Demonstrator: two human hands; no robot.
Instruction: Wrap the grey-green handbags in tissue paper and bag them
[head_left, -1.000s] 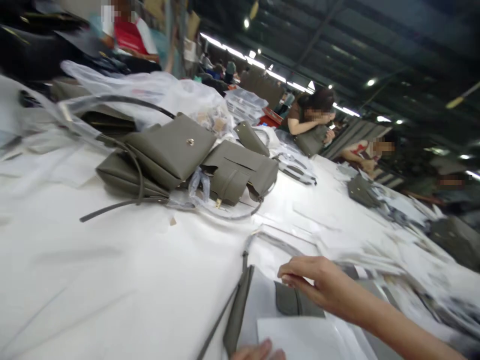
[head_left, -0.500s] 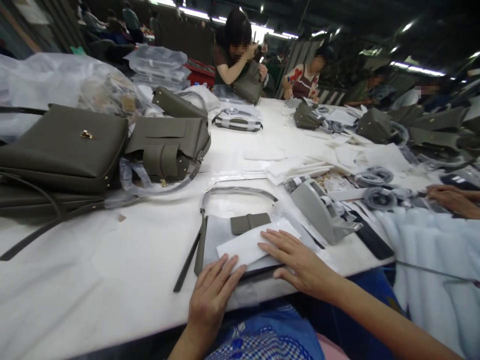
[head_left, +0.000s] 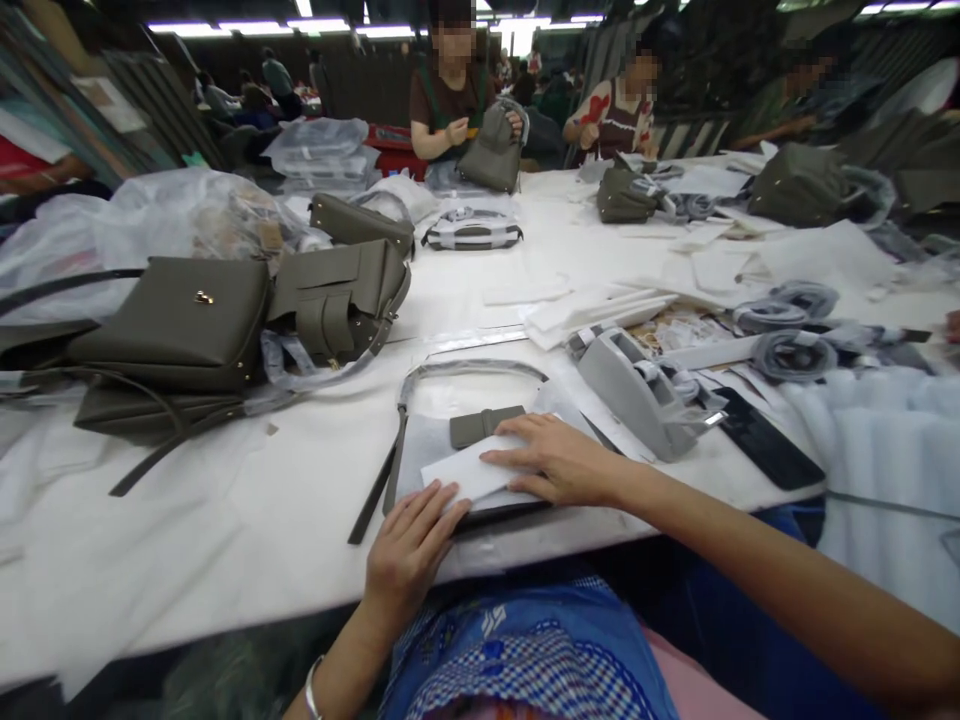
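Note:
A dark olive handbag [head_left: 392, 487] lies flat at the table's near edge, with a pale sheet [head_left: 420, 446] over its body and an olive closure tab [head_left: 466, 430] showing above. Its plastic-wrapped handle [head_left: 480, 368] arches away from me, and a loose strap [head_left: 373, 497] hangs off the left side. On top rests a folded white sheet [head_left: 457, 474]. My left hand [head_left: 412, 545] presses the sheet's lower left edge with outstretched fingers. Across the sheet's right end lies my right hand [head_left: 559, 462], fingers spread and palm down; it covers that end.
A grey tape dispenser [head_left: 634, 395] and a black flat object [head_left: 772, 437] lie to the right. Olive bags [head_left: 180, 320] are stacked at left beside plastic wrapping [head_left: 150, 215]. Loose white papers [head_left: 592, 312] and wrapped straps [head_left: 795, 355] occupy the right side. Co-workers [head_left: 454, 95] work across the table.
My right hand has slid left over the white sheet, its fingers bending slightly. My left hand stays at the sheet's lower edge. The view has tilted, and a co-worker opposite has lowered an arm.

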